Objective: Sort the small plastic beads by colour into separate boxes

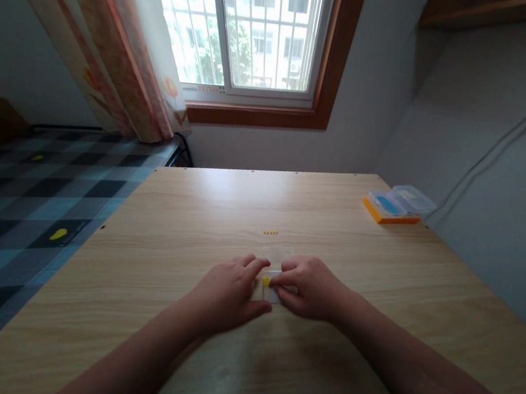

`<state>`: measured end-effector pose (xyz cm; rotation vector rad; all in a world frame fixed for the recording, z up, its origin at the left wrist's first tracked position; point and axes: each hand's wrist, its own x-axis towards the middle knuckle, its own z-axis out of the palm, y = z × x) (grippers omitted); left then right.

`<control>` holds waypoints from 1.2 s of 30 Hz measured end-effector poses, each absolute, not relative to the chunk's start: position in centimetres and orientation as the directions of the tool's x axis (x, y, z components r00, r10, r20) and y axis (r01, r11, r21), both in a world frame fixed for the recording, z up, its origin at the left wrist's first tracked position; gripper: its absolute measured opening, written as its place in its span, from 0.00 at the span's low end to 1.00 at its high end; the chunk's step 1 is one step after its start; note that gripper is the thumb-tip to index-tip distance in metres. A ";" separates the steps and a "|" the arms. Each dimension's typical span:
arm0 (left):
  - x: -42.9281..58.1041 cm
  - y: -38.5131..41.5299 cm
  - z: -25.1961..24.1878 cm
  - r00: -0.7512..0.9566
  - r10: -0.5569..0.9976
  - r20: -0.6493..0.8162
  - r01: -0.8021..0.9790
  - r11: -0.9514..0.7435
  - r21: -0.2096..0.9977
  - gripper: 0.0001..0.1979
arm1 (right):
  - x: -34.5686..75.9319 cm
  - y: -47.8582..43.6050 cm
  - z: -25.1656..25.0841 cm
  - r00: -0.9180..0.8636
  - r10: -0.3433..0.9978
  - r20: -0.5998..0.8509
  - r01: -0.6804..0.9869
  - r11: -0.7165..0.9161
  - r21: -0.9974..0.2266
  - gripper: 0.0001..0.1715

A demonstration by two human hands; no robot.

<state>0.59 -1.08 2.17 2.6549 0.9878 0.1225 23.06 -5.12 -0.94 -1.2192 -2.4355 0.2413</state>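
A small clear plastic box point(271, 294) with its lid point(279, 253) folded back lies on the table between my hands. A small yellow piece point(265, 281) sits at the left of the box. My left hand point(238, 288) curves around the box's left side, fingers at the far edge and thumb at the near edge, gripping it. My right hand point(306, 286) is closed over the right part of the box. One fingertip is beside the yellow piece, apparently touching it; anything pinched between the right fingers is hidden.
Several tiny yellow pieces point(270, 232) lie in a row beyond the box. An orange-based case point(389, 220) with a clear open lid stands at the table's point(181, 224) back right. A checked bed point(72, 196) is on the left; a cable point(489, 150) runs down the right wall.
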 end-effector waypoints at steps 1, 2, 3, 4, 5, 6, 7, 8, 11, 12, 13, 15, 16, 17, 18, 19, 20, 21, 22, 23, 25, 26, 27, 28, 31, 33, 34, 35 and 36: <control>0.5 -1.3 2.7 0.761 0.648 -0.026 0.625 -0.723 0.295 0.29 | 23.0 -5.2 -0.9 -0.538 0.796 0.277 0.727 0.604 -0.327 0.08; 0.4 -1.5 3.3 0.764 0.645 -0.032 0.626 -0.728 0.278 0.26 | 23.0 -5.2 -0.8 -0.536 0.797 0.277 0.728 0.603 -0.327 0.09; 0.4 -1.8 3.9 0.766 0.641 -0.047 0.629 -0.733 0.261 0.22 | 22.9 -5.2 -0.8 -0.532 0.800 0.277 0.730 0.599 -0.328 0.09; 0.4 -2.2 4.5 0.768 0.637 -0.072 0.633 -0.736 0.238 0.16 | 22.8 -5.3 -0.7 -0.526 0.804 0.276 0.735 0.593 -0.329 0.10; 0.5 -2.6 4.9 0.768 0.633 -0.100 0.638 -0.741 0.210 0.12 | 22.7 -5.3 -0.7 -0.519 0.810 0.274 0.740 0.586 -0.330 0.09; 0.6 -3.0 5.1 0.766 0.630 -0.127 0.643 -0.745 0.179 0.10 | 22.6 -5.4 -0.8 -0.511 0.816 0.271 0.747 0.577 -0.329 0.08; 0.8 -3.5 5.2 0.765 0.627 -0.151 0.644 -0.750 0.152 0.09 | 22.4 -5.4 -0.8 -0.502 0.823 0.267 0.756 0.567 -0.327 0.08; 1.0 -3.9 5.1 0.763 0.623 -0.172 0.644 -0.754 0.130 0.09 | 22.3 -5.5 -0.9 -0.492 0.831 0.261 0.765 0.555 -0.325 0.08; 1.6 -5.1 4.1 0.749 0.624 -0.224 0.652 -0.754 0.081 0.11 | 21.9 -5.7 -1.1 -0.471 0.850 0.235 0.787 0.526 -0.323 0.08; 1.8 -5.4 3.8 0.742 0.626 -0.240 0.655 -0.753 0.062 0.13 | 21.8 -5.8 -1.1 -0.469 0.855 0.220 0.793 0.518 -0.321 0.09; 2.0 -5.6 3.5 0.736 0.627 -0.255 0.656 -0.754 0.043 0.14 | 21.7 -5.8 -1.1 -0.469 0.860 0.203 0.798 0.511 -0.320 0.09; 2.2 -6.0 3.0 0.729 0.625 -0.280 0.653 -0.757 0.011 0.16 | 21.6 -5.9 -1.0 -0.464 0.868 0.176 0.808 0.496 -0.317 0.08; 2.3 -6.1 2.9 0.724 0.627 -0.289 0.655 -0.755 0.002 0.17 | 21.6 -5.9 -1.0 -0.462 0.871 0.167 0.812 0.492 -0.314 0.08; 2.4 -6.1 2.8 0.718 0.631 -0.294 0.660 -0.752 -0.003 0.17 | 21.5 -5.9 -1.1 -0.462 0.872 0.163 0.814 0.490 -0.311 0.08; 2.4 -6.2 2.7 0.711 0.638 -0.295 0.667 -0.745 -0.003 0.16 | 21.5 -5.9 -1.1 -0.464 0.871 0.163 0.815 0.492 -0.307 0.08; 2.5 -6.3 2.6 0.707 0.644 -0.291 0.673 -0.739 -0.001 0.16 | 21.5 -5.9 -1.2 -0.467 0.869 0.166 0.814 0.496 -0.302 0.08; 2.5 -6.4 2.5 0.706 0.650 -0.281 0.678 -0.735 0.002 0.15 | 21.5 -5.9 -1.3 -0.472 0.865 0.170 0.813 0.501 -0.297 0.08; 2.5 -6.4 2.3 0.709 0.653 -0.266 0.678 -0.735 0.005 0.15 | 21.4 -5.9 -1.4 -0.475 0.862 0.174 0.811 0.506 -0.293 0.08; 2.5 -6.5 2.2 0.714 0.654 -0.250 0.677 -0.736 0.006 0.15 | 21.4 -5.9 -1.5 -0.476 0.861 0.179 0.810 0.509 -0.292 0.07; 2.5 -6.6 2.0 0.720 0.653 -0.236 0.673 -0.740 0.005 0.14 | 21.4 -5.9 -1.6 -0.475 0.860 0.185 0.809 0.509 -0.294 0.07; 2.6 -6.8 1.8 0.732 0.645 -0.222 0.661 -0.750 -0.001 0.14 | 21.4 -6.0 -1.6 -0.472 0.861 0.192 0.805 0.509 -0.303 0.07; 2.6 -6.9 1.8 0.734 0.641 -0.225 0.657 -0.754 -0.004 0.14 | 21.3 -6.0 -1.6 -0.470 0.861 0.195 0.804 0.509 -0.307 0.07; 2.7 -6.9 1.9 0.733 0.638 -0.235 0.656 -0.755 -0.004 0.14 | 21.3 -6.0 -1.6 -0.470 0.860 0.198 0.803 0.509 -0.310 0.07; 2.7 -6.9 2.0 0.730 0.636 -0.249 0.657 -0.754 -0.003 0.14 | 21.3 -6.0 -1.6 -0.470 0.860 0.200 0.801 0.510 -0.312 0.07; 2.9 -6.9 2.3 0.719 0.632 -0.289 0.660 -0.751 -0.003 0.15 | 21.3 -6.0 -1.5 -0.468 0.861 0.197 0.800 0.508 -0.319 0.07; 3.0 -6.8 2.3 0.709 0.644 -0.286 0.674 -0.739 0.006 0.14 | 21.3 -5.9 -1.6 -0.468 0.862 0.195 0.799 0.507 -0.324 0.07; 3.0 -6.8 2.3 0.702 0.655 -0.279 0.686 -0.728 0.016 0.14 | 21.3 -5.9 -1.6 -0.467 0.862 0.197 0.798 0.507 -0.325 0.07; 3.0 -6.8 2.3 0.693 0.668 -0.272 0.700 -0.713 0.032 0.14 | 21.3 -5.9 -1.7 -0.466 0.862 0.200 0.798 0.507 -0.326 0.07; 3.0 -6.7 2.2 0.684 0.679 -0.267 0.713 -0.699 0.052 0.14 | 21.3 -5.9 -1.8 -0.465 0.862 0.203 0.797 0.507 -0.327 0.07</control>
